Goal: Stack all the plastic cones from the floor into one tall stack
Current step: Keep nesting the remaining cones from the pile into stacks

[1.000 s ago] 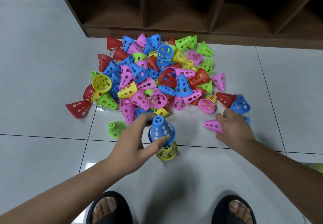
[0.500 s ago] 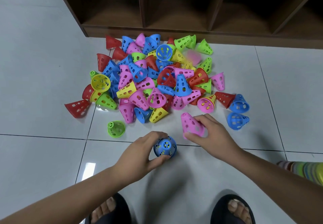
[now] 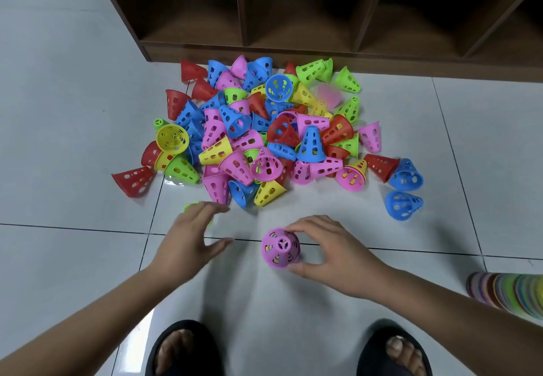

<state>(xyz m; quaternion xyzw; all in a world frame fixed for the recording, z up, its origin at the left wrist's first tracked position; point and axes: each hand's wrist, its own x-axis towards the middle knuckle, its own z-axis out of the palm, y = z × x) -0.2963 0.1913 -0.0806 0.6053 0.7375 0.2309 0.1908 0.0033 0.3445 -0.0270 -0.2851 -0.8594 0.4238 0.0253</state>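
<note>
Gripping the pink cone (image 3: 280,248) with our right hand (image 3: 332,255): thumb pressed on its 5 o'clock side, fingers curled over its 1 o'clock side. The cone stands point-up on the tile floor (image 3: 73,258), right on a grout line, at 6 o'clock from the pile (image 3: 264,140). Yellow and blue show through its holes.

Our left hand (image 3: 191,240) is at 9 o'clock of the pink cone, well apart from it. It is motion-blurred, fingers straight and slightly spread, thumb pointing to 3 o'clock, holding nothing. A green cone (image 3: 190,206) peeks out past the fingertips at 12 o'clock, mostly hidden. We cannot tell if the hand touches it.

The pile is loose red, blue, pink, yellow and green cones lying at all angles. It sits at 12 o'clock of both hands, reaching the foot of the wooden shelf unit (image 3: 293,49).

Stragglers:
- red cone (image 3: 133,180) on its side at the pile's 8 o'clock edge
- blue cone (image 3: 402,205) on its side at 4 o'clock, just apart from the pile

A banded many-coloured thing (image 3: 511,290) is cut off at the 3 o'clock frame edge; we cannot tell what it is. Our feet in dark sandals (image 3: 179,349) are at 6 o'clock.
</note>
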